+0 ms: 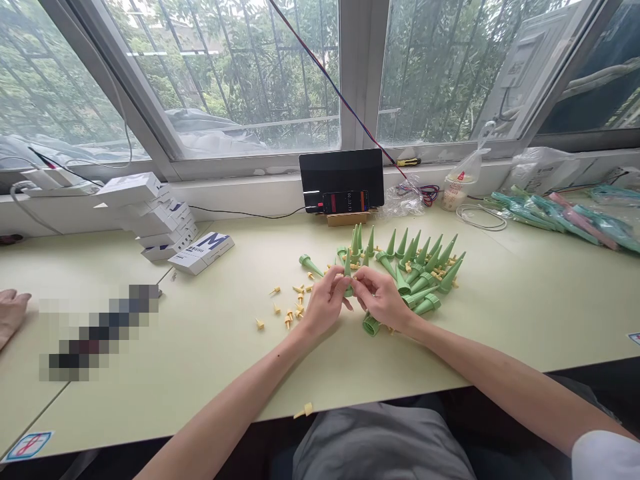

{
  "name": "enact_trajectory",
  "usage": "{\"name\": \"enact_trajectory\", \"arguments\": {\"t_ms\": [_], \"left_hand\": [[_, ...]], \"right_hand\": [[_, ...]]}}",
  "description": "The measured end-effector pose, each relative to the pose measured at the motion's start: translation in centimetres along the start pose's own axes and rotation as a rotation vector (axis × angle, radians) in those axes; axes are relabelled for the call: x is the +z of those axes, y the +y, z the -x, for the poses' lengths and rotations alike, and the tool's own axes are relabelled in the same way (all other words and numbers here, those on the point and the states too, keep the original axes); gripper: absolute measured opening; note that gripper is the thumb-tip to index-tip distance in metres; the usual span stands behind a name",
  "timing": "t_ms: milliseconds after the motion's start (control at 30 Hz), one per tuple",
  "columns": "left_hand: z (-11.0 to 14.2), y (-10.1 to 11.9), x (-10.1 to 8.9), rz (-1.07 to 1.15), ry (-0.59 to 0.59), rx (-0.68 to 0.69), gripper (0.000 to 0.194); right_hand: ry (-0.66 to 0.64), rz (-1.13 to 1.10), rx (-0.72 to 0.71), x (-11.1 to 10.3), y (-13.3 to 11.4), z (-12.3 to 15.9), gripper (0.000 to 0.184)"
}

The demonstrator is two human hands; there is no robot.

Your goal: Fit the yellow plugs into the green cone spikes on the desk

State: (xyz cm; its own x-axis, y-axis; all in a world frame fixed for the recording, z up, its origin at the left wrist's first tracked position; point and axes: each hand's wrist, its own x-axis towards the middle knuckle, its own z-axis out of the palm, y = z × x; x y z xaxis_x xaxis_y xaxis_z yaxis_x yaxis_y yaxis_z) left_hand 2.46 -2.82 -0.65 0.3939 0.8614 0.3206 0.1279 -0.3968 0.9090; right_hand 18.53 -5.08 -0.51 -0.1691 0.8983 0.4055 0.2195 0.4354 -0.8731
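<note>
My left hand grips a green plastic cone spike, its point upward. Close against it, my right hand has its fingertips pinched at the side of the spike; what lies between them is too small and hidden to make out. To the right and behind my hands are several more green cone spikes, some standing, others lying down, with small yellow nozzle-like pieces among them. More loose yellow pieces are scattered left of my left hand. One yellow piece lies at the table's front edge.
White boxes are stacked at the back left, with one box lying in front. A phone leans on a dark tablet. A bagged cup and plastic packages stand back right. Another person's hand rests far left.
</note>
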Motion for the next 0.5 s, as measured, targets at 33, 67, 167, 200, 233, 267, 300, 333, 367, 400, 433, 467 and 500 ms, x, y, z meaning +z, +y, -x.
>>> {"name": "enact_trajectory", "arguments": {"t_ms": [33, 67, 167, 200, 233, 267, 300, 333, 367, 400, 433, 467, 500], "left_hand": [[0.02, 0.02, -0.01, -0.009, 0.001, -0.002, 0.025], [0.03, 0.05, -0.02, -0.017, 0.003, -0.004, 0.025], [0.05, 0.13, -0.04, -0.023, 0.005, -0.006, 0.026], [0.04, 0.14, -0.02, -0.019, 0.005, -0.007, 0.027], [0.03, 0.13, 0.02, -0.011, 0.006, -0.007, 0.027], [0.01, 0.10, 0.07, 0.000, 0.008, -0.006, 0.028], [-0.02, 0.06, 0.12, 0.014, 0.011, -0.006, 0.028], [-0.06, 0.01, 0.17, 0.031, 0.013, -0.008, 0.029], [-0.11, -0.02, 0.21, 0.051, 0.015, -0.010, 0.029], [-0.19, -0.03, 0.21, 0.071, 0.016, -0.013, 0.029], [-0.29, -0.01, 0.16, 0.088, 0.020, -0.018, 0.030], [-0.41, 0.06, 0.06, 0.101, 0.031, -0.023, 0.030], [-0.55, 0.17, -0.10, 0.108, 0.048, -0.030, 0.031]], "right_hand": [[-0.003, -0.011, 0.006, 0.00, -0.03, 0.01, 0.025], [-0.006, -0.022, 0.011, -0.01, -0.06, 0.02, 0.025], [-0.017, -0.046, 0.024, -0.05, -0.09, 0.05, 0.026], [-0.021, -0.048, 0.027, -0.05, -0.06, 0.05, 0.026], [-0.021, -0.047, 0.029, -0.04, -0.01, 0.04, 0.026], [-0.018, -0.044, 0.029, -0.01, 0.06, 0.02, 0.026], [-0.012, -0.038, 0.028, 0.03, 0.13, -0.01, 0.027], [-0.003, -0.032, 0.027, 0.07, 0.21, -0.06, 0.028], [0.007, -0.025, 0.026, 0.12, 0.28, -0.13, 0.028], [0.020, -0.020, 0.028, 0.16, 0.34, -0.20, 0.029], [0.036, -0.019, 0.032, 0.18, 0.38, -0.27, 0.029], [0.052, -0.020, 0.040, 0.19, 0.40, -0.35, 0.029], [0.070, -0.026, 0.049, 0.18, 0.40, -0.41, 0.030]]}}
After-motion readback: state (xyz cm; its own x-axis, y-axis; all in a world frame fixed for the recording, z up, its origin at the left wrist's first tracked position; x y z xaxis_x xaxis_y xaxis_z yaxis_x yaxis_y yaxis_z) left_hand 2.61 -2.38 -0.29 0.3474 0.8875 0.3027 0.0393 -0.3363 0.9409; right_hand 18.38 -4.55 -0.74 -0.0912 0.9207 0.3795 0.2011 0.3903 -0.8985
